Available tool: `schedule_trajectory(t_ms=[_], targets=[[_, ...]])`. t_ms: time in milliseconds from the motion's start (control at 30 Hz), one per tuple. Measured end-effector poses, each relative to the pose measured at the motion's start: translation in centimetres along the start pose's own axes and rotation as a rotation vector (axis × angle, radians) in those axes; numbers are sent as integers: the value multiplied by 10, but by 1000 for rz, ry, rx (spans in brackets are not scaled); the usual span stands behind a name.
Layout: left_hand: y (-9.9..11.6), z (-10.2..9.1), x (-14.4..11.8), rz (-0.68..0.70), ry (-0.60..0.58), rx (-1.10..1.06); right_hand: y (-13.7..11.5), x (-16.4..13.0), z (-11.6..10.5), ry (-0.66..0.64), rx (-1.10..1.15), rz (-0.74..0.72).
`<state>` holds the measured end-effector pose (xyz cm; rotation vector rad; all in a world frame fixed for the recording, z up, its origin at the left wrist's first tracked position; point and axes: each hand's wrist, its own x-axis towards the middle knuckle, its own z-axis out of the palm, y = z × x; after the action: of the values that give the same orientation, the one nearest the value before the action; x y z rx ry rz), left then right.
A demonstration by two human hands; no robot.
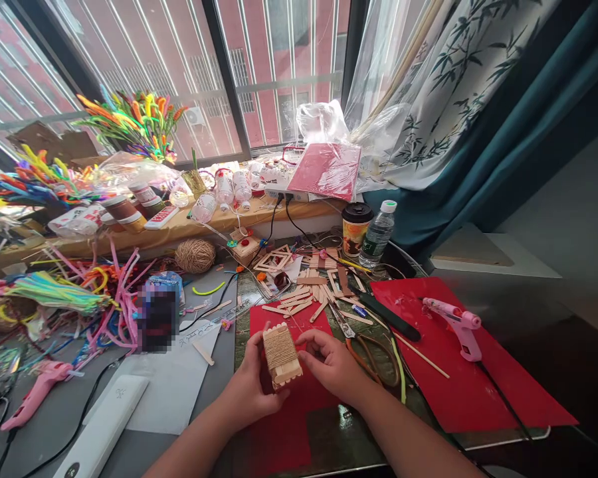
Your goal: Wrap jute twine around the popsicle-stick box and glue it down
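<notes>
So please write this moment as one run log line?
left hand: holds stick block | right hand: fingers on block | scissors: beside right hand

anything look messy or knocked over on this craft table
Yes. Several small clear plastic bottles lie tipped on their sides on the window ledge, and flat wooden craft sticks are strewn loose behind the twine-wrapped stick box that both hands hold.

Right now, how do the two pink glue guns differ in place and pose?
The right glue gun stands propped on the red sheet, nozzle pointing left. The left glue gun lies flat on the grey tabletop among pipe cleaners. Both are pink and lie apart from both hands.
</notes>
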<state>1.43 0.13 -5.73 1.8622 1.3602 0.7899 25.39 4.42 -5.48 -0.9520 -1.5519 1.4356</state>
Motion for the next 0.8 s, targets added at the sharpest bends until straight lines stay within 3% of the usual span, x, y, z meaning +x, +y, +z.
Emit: schedule_trajectory(t_ms=[67,133,300,400,567,700,800], targets=[[13,-9,1,24,72,220,2,1,0,4,29,2],[28,-20,3,7,77,296,2,2,1,14,36,2],[63,-43,12,-67,-127,326,0,2,5,7,10,-12],[71,-47,21,-46,-118,376,-4,3,7,-7,32,-29],[56,-37,25,-74,-19,140,-8,4,0,45,40,-53],[26,-25,17,-123,19,-74,-11,3,-6,65,-106,-95],[4,-21,9,-136,36,-114,-12,2,-7,21,-227,-150]])
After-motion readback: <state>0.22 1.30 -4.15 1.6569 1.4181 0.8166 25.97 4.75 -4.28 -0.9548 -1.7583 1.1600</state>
